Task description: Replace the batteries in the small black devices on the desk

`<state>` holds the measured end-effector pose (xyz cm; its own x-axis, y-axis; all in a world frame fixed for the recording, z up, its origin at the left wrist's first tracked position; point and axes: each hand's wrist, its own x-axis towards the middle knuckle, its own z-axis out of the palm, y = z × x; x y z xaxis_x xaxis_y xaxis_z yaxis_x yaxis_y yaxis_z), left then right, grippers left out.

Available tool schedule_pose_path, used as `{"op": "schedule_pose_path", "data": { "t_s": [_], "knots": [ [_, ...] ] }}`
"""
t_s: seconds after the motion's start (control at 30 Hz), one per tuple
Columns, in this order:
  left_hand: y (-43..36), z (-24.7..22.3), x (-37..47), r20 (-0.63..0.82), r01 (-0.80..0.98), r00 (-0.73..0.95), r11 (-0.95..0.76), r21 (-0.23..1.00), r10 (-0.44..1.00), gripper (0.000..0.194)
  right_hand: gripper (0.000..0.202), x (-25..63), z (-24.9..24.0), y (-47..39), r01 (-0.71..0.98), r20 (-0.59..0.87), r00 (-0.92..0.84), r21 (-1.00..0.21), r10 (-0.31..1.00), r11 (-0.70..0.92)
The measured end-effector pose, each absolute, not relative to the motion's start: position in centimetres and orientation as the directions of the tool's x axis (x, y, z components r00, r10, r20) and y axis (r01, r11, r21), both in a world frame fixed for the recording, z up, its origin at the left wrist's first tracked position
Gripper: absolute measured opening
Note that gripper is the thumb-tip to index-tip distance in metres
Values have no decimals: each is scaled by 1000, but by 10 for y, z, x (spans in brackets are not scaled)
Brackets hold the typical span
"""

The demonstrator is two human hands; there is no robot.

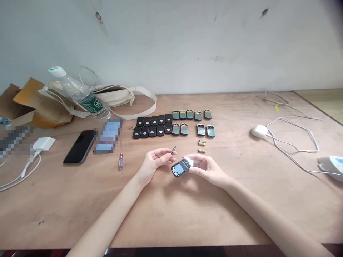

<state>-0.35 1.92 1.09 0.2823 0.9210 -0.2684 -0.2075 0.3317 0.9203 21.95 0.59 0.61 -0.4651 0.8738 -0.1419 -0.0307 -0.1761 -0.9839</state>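
My right hand (207,169) is closed on one end of a small black device (180,167) with its inside face showing. White light glows at the end by my right fingertips. My left hand (157,162) pinches a small dark and silvery piece (174,150) between thumb and forefinger, just above the device; its kind is too small to tell. Small gold-coloured batteries (202,150) lie beyond my right hand. Farther back are rows of black covers (152,131) and, to their right, similar opened units (210,131) with greenish-grey faces.
To the left lie a screwdriver (120,162), a black phone (79,147) and a white charger (43,144). A leaning water bottle (80,94), a cream bag (115,96) and a cardboard box (40,101) are behind. A white mouse-shaped object (259,131) and cables lie right.
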Motion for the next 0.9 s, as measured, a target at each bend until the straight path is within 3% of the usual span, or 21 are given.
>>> {"op": "schedule_pose_path", "data": {
  "t_s": [0.9],
  "knots": [
    [19,10,-5,-249,-179,328,319,931,911,34,39,220,4,6,-56,-89,-517,-989,851,-138]
  ]
}}
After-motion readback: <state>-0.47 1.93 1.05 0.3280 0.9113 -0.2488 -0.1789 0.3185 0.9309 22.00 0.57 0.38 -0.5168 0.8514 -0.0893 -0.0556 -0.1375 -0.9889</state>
